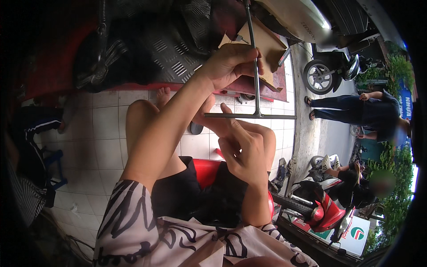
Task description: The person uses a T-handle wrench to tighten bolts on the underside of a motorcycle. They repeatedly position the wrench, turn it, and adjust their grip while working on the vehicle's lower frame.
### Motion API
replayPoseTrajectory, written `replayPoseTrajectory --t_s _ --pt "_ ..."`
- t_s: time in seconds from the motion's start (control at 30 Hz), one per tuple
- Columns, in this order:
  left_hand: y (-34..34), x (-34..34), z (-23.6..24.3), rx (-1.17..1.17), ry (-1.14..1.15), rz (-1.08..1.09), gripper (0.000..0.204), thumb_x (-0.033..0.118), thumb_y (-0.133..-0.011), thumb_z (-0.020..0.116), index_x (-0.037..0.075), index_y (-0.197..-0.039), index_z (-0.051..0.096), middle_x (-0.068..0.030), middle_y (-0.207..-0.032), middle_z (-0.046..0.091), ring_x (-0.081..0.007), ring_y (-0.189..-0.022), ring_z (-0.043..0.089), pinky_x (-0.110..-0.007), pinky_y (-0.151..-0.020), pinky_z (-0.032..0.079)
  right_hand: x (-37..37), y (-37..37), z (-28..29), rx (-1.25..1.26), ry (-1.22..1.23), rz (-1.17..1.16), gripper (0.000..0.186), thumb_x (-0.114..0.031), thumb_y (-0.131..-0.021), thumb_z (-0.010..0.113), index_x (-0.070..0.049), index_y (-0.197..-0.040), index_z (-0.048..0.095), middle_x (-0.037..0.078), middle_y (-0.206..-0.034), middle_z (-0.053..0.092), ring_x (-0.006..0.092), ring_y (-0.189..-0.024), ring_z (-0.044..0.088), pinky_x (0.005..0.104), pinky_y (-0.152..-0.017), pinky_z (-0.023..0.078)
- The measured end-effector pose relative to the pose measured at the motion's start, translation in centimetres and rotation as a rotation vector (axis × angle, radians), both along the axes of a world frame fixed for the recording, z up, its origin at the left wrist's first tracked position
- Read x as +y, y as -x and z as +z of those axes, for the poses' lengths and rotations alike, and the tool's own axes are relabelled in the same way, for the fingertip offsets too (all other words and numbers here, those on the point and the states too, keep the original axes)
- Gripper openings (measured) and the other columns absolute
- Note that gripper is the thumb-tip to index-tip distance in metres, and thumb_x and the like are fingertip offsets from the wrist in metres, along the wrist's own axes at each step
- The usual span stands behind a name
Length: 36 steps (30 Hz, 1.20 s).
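A long dark metal T-handle wrench (256, 91) stands across the middle of the view, its shaft running up toward the far edge and its crossbar nearest me. My left hand (231, 66) is closed around the shaft, partway along it, with the thumb on top. Below, my right hand (243, 149) has its thumb and forefinger at the left half of the crossbar, one fingertip showing beyond the bar. The other fingers of that hand are curled in. The far end of the shaft is out of clear sight among dark parts.
Ahead is a red-edged platform with a textured metal plate (180, 46) and a cardboard piece (262, 44). A red stool (207, 173) is under me on white floor tiles. Motorbikes (320, 76) and people are to the right; a blue stool (54, 167) is at left.
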State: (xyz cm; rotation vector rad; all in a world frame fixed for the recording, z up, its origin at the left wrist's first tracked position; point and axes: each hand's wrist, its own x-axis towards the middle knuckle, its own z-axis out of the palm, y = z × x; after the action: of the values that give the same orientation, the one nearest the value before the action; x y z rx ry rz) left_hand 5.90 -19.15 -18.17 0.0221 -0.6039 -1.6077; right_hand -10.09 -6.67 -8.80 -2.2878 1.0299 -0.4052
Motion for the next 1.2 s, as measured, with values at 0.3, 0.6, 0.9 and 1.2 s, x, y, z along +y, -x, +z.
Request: replayPoseTrajectory --t_s 0.3,0.6,0.9,1.2 --pt "1.2 -0.3 -0.6 0.143 -0.111 -0.064 0.021 0.015 -0.097 0.058 -0.002 -0.109 0.060 -0.0140 -0.096 0.068 -0.0221 -0.090 0.070 -0.037 -0.080 0.062 -0.4 0.7 0.1 -0.118 -0.047 -0.388 0.074 -0.012 -0.076 0.058 0.007 -0.144 0.036 0.008 -0.061 0.056 0.0097 -0.056 0.051 0.0257 -0.055 0.042" --pt "0.2 -0.9 -1.1 0.172 -0.115 -0.046 0.020 0.014 -0.097 0.058 -0.003 -0.105 0.062 -0.0144 -0.097 0.069 -0.0251 -0.088 0.071 -0.038 -0.081 0.061 0.1 1.1 0.8 -0.374 -0.109 -0.180 0.069 -0.003 -0.078 0.054 0.005 -0.144 0.035 0.014 -0.067 0.062 0.0202 -0.053 0.058 0.0270 -0.057 0.045" --pt "-0.3 -1.3 -0.7 0.193 -0.087 -0.031 0.022 0.016 -0.098 0.056 -0.004 -0.107 0.060 -0.0141 -0.095 0.069 -0.0237 -0.086 0.071 -0.034 -0.080 0.061 0.5 1.6 0.6 -0.074 -0.051 -0.052 0.050 0.002 -0.082 0.057 0.014 -0.130 0.047 0.015 -0.082 0.072 0.0235 -0.064 0.071 0.0289 -0.064 0.053" --pt "-1.4 -1.5 -1.0 0.193 -0.124 -0.030 0.022 0.015 -0.100 0.053 -0.005 -0.107 0.060 -0.0162 -0.096 0.069 -0.0241 -0.086 0.071 -0.034 -0.078 0.062 0.4 0.1 1.2 -0.078 -0.134 0.099 0.077 0.000 -0.071 0.061 -0.001 -0.145 0.040 0.007 -0.057 0.059 0.0163 -0.050 0.055 0.0263 -0.055 0.043"
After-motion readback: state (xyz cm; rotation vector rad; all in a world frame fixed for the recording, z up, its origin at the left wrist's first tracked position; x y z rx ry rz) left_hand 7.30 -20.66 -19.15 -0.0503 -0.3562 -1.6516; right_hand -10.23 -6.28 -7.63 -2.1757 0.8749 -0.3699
